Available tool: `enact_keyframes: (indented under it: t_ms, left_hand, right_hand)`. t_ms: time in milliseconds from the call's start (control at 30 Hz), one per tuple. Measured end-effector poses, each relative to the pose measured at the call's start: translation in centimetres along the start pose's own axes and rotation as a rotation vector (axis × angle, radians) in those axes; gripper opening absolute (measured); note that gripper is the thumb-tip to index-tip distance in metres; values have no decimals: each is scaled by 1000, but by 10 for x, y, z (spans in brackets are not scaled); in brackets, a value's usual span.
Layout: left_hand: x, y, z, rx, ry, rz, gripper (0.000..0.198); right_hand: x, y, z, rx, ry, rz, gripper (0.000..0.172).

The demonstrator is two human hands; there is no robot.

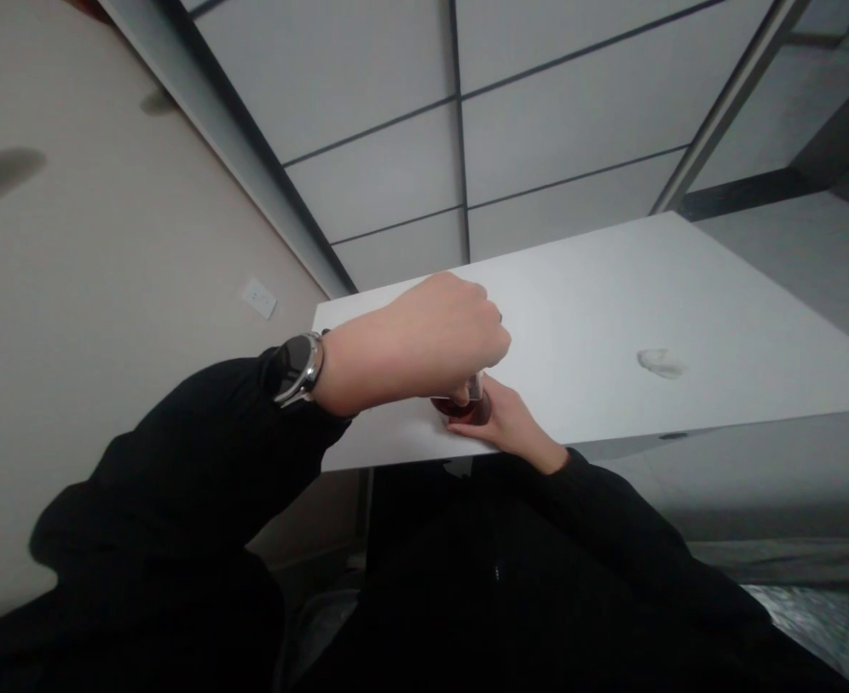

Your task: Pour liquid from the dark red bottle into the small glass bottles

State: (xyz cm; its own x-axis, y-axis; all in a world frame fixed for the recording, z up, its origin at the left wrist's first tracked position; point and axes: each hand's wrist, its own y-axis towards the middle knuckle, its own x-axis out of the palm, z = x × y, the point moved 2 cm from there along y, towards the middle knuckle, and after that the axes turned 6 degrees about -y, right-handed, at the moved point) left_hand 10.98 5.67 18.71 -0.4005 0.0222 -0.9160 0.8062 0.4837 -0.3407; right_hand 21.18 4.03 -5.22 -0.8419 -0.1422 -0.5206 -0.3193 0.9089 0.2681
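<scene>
A small clear glass vessel [462,405] holding dark red liquid stands near the front edge of a white table [684,308]. My right hand [512,422] is wrapped around its right side and base. My left hand [435,332], with a silver-and-black watch [297,369] on its wrist, is closed into a fist right over the vessel's top and hides most of it. Whether those fingers pinch a cap or the rim is hidden. Both sleeves are black.
A small pale crumpled scrap or smudge [659,363] lies on the table to the right of my hands. A beige wall with a white socket plate [260,297] is on the left. Frosted panels with dark frames [460,144] stand behind the table.
</scene>
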Motion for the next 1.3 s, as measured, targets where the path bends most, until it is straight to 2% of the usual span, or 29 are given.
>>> enact_keyframes:
  t_ms: [167,300,433,567,700,800,900,967,1033,1167,1233,1300]
  left_hand:
    - [7,-22,-12,-60,-111,64,22]
    - [37,-50,-29,-114,-326,206,44]
    - [91,-81,-40,-239,-667,424,55]
    - [163,-99,-39,-456,-945,642,69]
    - [234,-92,-34,-611,-1205,727,63]
    - [263,-88,-34,-675,-1241,694,61]
    - [264,-91,-37,-687,-1171,628,71]
    - [251,-90,-40,-695,-1071,621,85]
    - [232,-79,-42,-679,-940,636,92]
    - [195,-27,-42,-526,-707,508,93]
    - [186,-1,-44,-499,-648,386,90]
    - [182,18,-47,-504,-633,322,75]
  right_hand:
    - [4,-2,5,-13,29,28,79]
    - [7,-1,8,-47,39,39,82]
    - [8,0,9,-66,25,28,79]
    - [7,-2,13,-37,10,27,80]
    - [4,-7,23,-9,-8,71,83]
    - [-3,-12,30,9,-25,97,85]
    - [-13,-17,34,26,-31,133,84]
    - [-19,-19,36,40,-36,156,83]
    - [-23,-21,38,49,-43,172,83]
    - [-26,-22,38,53,-55,183,84]
    - [-27,-23,38,52,-63,183,83]
    - [-31,-24,39,55,-71,196,82]
